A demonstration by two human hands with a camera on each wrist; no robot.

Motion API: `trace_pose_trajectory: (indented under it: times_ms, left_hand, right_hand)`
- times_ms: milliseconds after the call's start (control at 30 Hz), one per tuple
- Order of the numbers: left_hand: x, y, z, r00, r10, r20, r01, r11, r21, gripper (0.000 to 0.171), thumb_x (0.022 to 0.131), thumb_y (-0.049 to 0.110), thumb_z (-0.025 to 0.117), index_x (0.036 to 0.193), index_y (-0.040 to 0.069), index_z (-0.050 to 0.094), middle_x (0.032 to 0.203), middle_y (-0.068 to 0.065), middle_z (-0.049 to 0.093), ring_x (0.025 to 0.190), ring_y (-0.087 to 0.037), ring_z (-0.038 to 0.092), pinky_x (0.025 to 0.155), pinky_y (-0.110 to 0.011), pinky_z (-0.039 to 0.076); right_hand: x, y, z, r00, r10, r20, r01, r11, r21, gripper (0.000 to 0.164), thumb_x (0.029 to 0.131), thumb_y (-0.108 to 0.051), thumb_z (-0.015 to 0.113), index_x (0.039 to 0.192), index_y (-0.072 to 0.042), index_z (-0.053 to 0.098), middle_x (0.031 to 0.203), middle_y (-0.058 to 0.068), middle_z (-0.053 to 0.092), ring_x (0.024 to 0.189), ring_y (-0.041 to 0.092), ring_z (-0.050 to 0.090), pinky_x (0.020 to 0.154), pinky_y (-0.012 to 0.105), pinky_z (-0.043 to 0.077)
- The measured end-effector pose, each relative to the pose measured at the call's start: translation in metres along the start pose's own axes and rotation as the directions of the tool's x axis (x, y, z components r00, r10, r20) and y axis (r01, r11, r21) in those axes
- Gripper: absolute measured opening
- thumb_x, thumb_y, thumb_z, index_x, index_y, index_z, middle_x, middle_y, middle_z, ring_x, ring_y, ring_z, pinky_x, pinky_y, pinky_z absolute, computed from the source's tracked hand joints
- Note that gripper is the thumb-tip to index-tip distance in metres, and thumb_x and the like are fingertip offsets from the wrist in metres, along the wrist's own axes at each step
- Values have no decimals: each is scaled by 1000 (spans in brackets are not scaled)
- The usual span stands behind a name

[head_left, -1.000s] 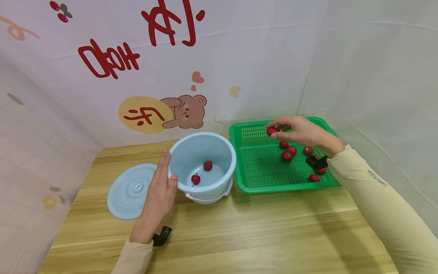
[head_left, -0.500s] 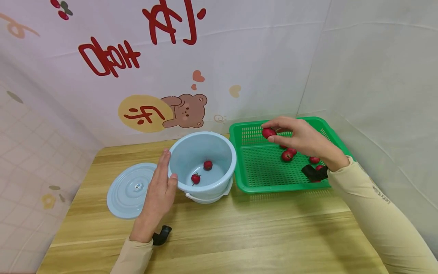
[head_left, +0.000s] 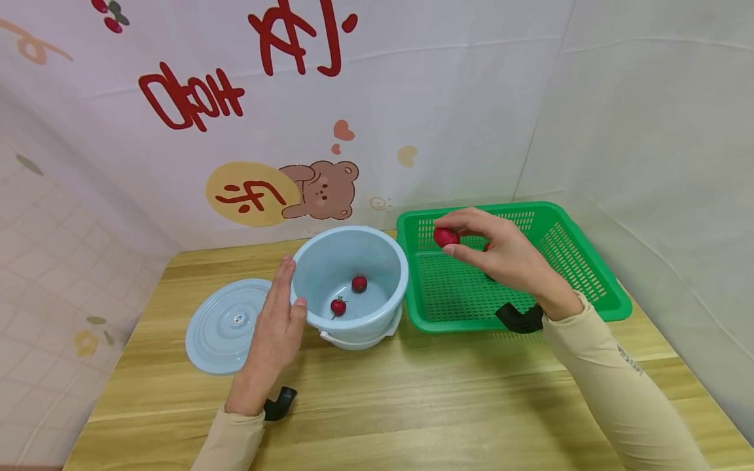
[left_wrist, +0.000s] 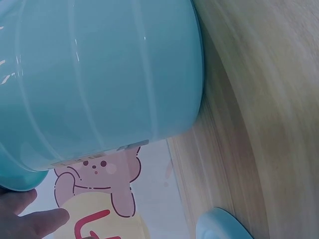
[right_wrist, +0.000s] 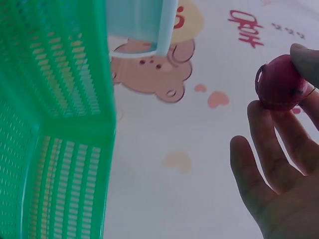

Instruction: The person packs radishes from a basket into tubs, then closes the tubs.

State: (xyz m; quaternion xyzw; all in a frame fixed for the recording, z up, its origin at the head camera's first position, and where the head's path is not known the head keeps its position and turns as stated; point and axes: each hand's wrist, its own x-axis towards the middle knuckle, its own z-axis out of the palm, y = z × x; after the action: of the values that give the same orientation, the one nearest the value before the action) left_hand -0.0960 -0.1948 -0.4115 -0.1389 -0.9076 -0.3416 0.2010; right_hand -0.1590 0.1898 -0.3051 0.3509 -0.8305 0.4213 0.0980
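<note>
Between its thumb and fingertips, my right hand [head_left: 506,255] pinches a small, round red radish [head_left: 446,237], above the left part of the green basket [head_left: 465,325]. The right wrist view shows this radish [right_wrist: 281,82] from close by, with a thin curled strand on its side. My left hand [head_left: 273,333] has straight fingers along the left side of the light blue bucket [head_left: 326,261]. Inside the bucket lie two radishes, one at the back [head_left: 359,283] and one with green stem bits [head_left: 338,306] nearer. Most radishes in the basket are hidden behind my right hand.
A light blue lid [head_left: 218,327] lies on the wooden table [head_left: 377,405], left of the bucket and partly behind my left hand. The bucket's white handle [head_left: 353,343] hangs at its front. A printed wall cloth [head_left: 459,98] stands close behind.
My right hand has carried the radish left and slightly down, towards the bucket, covering more of the basket's contents. The left hand stays at the bucket.
</note>
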Motion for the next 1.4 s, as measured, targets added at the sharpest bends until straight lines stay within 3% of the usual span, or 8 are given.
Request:
trace_pose_trajectory:
  times_ms: [300, 667, 933, 1200, 1400]
  left_hand:
    - [0, 1, 0, 1000, -12, 3, 12, 1000, 0, 63, 111, 36, 39, 165, 8, 23, 171, -8, 23, 155, -32, 26, 120, -61, 27]
    - [1, 2, 1, 999, 27, -25, -28, 999, -23, 67, 112, 47, 32, 164, 6, 24, 171, -7, 23, 155, -29, 26, 121, -57, 27]
    - [1, 3, 1, 1000, 19, -18, -19, 1000, -18, 62, 112, 38, 37, 164, 6, 24, 171, -8, 24, 155, -29, 26, 121, -58, 27]
    - [0, 3, 1, 1000, 5, -11, -5, 1000, -8, 62, 111, 35, 38, 164, 6, 24, 170, -9, 25, 155, -30, 27, 120, -59, 28]
    - [-1, 2, 0, 1000, 5, -11, -5, 1000, -15, 62, 111, 36, 39, 165, 7, 24, 171, -8, 24, 155, -30, 26, 120, -60, 28]
  right_hand:
    - [-2, -14, 20, 998, -32, -53, 36, 996, 80, 44, 90, -2, 79, 132, -13, 70, 131, -2, 66, 110, 12, 64, 95, 22, 52]
    - [0, -28, 48, 995, -23, -95, 36, 989, 142, 42, 90, -6, 79, 132, -11, 71, 134, -2, 65, 124, 15, 59, 100, 29, 53]
    - [6, -32, 72, 992, -64, -108, 86, 975, 206, 44, 89, -4, 80, 131, -11, 71, 130, -2, 67, 122, 16, 60, 98, 46, 55]
    - [12, -35, 100, 989, -108, -96, 126, 970, 209, 40, 89, -8, 81, 127, -10, 72, 125, -3, 70, 119, 14, 62, 100, 34, 52]
    - [16, -35, 115, 984, -156, -81, 166, 978, 127, 38, 89, -15, 82, 126, -10, 73, 126, 0, 70, 118, 13, 63, 96, 31, 54]
